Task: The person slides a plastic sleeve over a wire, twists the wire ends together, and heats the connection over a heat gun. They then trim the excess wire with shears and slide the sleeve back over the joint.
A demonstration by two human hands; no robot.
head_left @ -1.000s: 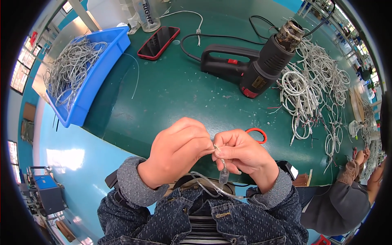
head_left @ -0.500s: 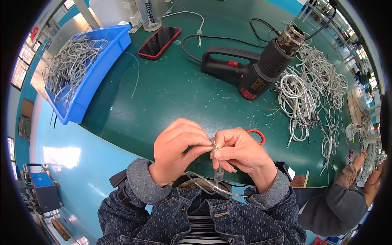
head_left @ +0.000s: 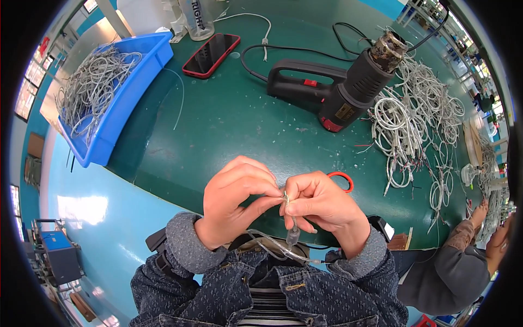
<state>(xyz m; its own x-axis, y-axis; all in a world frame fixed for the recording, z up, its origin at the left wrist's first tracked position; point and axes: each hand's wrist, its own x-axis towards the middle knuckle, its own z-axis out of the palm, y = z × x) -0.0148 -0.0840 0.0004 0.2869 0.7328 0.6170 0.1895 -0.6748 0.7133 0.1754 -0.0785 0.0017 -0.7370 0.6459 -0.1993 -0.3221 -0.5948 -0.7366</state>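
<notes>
My left hand [head_left: 235, 197] and my right hand [head_left: 322, 203] meet at the near edge of the green table. Between the right thumb and fingers is the end of a clear-jacketed cable [head_left: 267, 243]. The left thumb and forefinger pinch the fine wire tip at that end. Just below the right fingers, a grey cylindrical lump [head_left: 293, 236] sits on the cable, and the rest loops down in front of my jacket. Behind my right hand shows the red handle of what looks like scissors [head_left: 348, 180], partly hidden.
A black heat gun [head_left: 348, 90] lies ahead, its cord running back. Coiled cables [head_left: 400, 136] heap at the right. At the left stands a blue bin [head_left: 128, 90] of cables; nearby are a red-edged phone [head_left: 211, 55] and a clear bottle [head_left: 197, 22]. Another person [head_left: 463, 267] sits at the right.
Almost nothing differs. Both hands keep their pinch on the cable end, and the left hand has shifted very slightly left. The view has moved a touch.
</notes>
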